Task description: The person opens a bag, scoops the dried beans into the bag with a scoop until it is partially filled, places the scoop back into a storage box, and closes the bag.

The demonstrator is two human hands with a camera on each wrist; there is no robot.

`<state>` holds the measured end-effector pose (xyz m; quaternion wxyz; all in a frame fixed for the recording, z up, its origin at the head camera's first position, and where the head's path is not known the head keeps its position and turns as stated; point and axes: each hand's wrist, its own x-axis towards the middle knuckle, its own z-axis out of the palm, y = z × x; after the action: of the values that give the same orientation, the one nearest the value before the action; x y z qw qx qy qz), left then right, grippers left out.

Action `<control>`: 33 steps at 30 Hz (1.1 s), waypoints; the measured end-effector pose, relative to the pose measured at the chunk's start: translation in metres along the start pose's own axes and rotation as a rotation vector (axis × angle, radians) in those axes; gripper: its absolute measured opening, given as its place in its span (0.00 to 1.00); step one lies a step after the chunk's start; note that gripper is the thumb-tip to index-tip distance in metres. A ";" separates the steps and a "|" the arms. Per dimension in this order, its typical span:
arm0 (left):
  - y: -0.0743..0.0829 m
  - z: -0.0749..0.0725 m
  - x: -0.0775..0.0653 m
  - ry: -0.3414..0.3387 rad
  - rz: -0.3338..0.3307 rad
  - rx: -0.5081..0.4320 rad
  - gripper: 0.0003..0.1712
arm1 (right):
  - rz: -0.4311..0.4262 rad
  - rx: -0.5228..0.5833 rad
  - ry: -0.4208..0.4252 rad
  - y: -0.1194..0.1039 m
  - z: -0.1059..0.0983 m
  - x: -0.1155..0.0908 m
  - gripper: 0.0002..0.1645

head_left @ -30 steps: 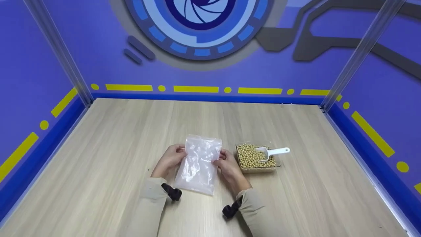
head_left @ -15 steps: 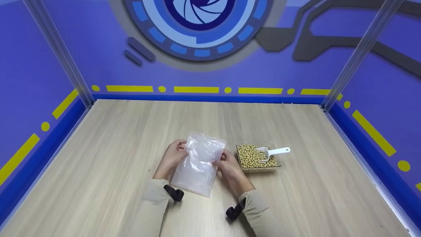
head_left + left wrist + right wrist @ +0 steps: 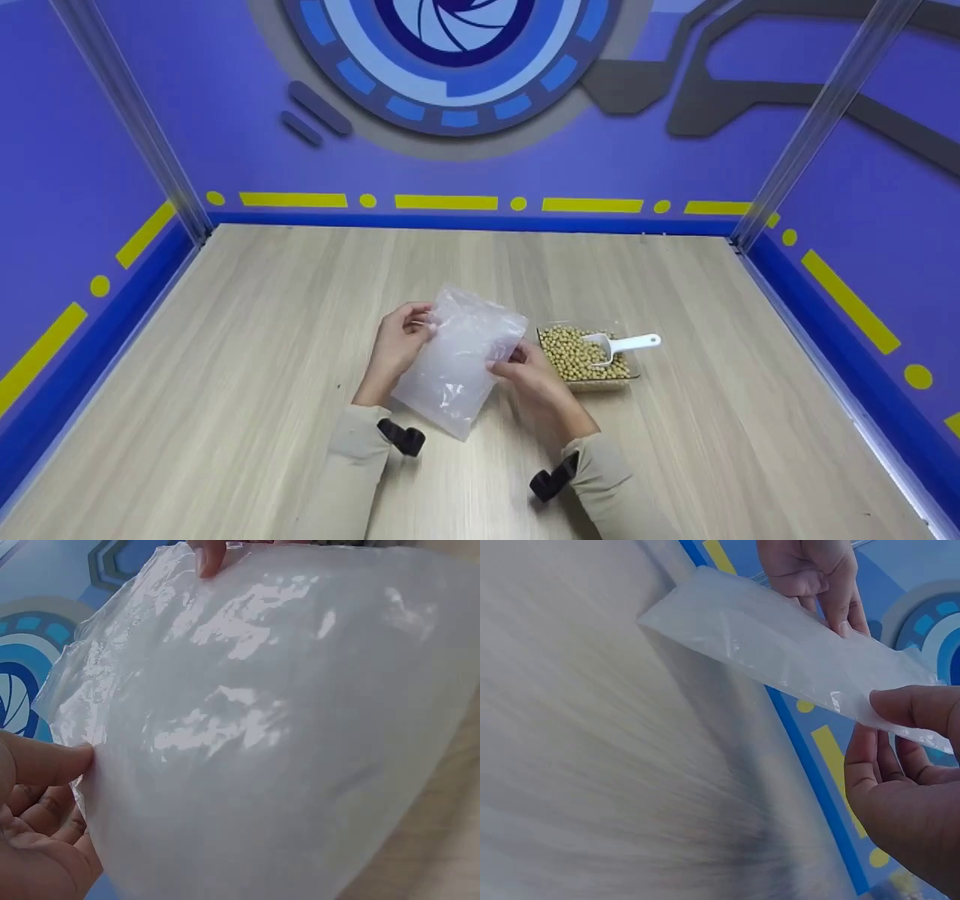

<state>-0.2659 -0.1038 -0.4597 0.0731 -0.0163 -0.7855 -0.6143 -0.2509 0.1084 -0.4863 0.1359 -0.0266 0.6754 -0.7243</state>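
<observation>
A translucent plastic bag (image 3: 459, 360), flat and shiny, is held tilted above the table between both hands. My left hand (image 3: 397, 343) pinches its left edge near the upper end, thumb on the near face. On the opposite edge my right hand (image 3: 536, 375) pinches it between thumb and fingers. The left wrist view has the bag (image 3: 247, 720) filling most of the frame, with the left thumb at its edge. In the right wrist view the bag (image 3: 772, 637) is seen nearly edge-on, its lower corner out over the wood.
Right of the bag stands a clear plastic container (image 3: 596, 385) of yellowish soybeans (image 3: 566, 356), close beside the right hand. A white scoop (image 3: 631, 344) lies in the beans, handle sticking out to the right. Blue printed panels surround the wooden table (image 3: 262, 337).
The bag has turned clockwise, its top end swinging up and to the right. Both hands have shifted with it, the left a little upward. The container and scoop have stayed put.
</observation>
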 end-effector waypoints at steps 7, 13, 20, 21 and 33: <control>0.009 -0.001 -0.001 -0.004 0.066 -0.041 0.17 | -0.047 -0.136 0.000 -0.013 -0.008 -0.006 0.24; 0.009 -0.004 -0.001 -0.022 0.130 0.016 0.16 | -0.082 -0.126 -0.016 -0.027 -0.021 -0.010 0.24; 0.011 -0.004 -0.004 -0.089 0.205 0.058 0.16 | -0.025 -0.156 0.032 -0.035 -0.031 -0.013 0.25; 0.011 -0.003 -0.004 -0.098 0.217 0.065 0.16 | -0.019 -0.162 0.025 -0.035 -0.032 -0.014 0.25; 0.014 0.004 -0.006 -0.178 0.323 0.163 0.14 | 0.012 -0.217 -0.036 -0.036 -0.038 -0.018 0.27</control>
<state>-0.2590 -0.0962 -0.4483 0.1019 -0.1903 -0.8231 -0.5253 -0.2482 0.1516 -0.4517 0.1486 -0.0502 0.7475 -0.6455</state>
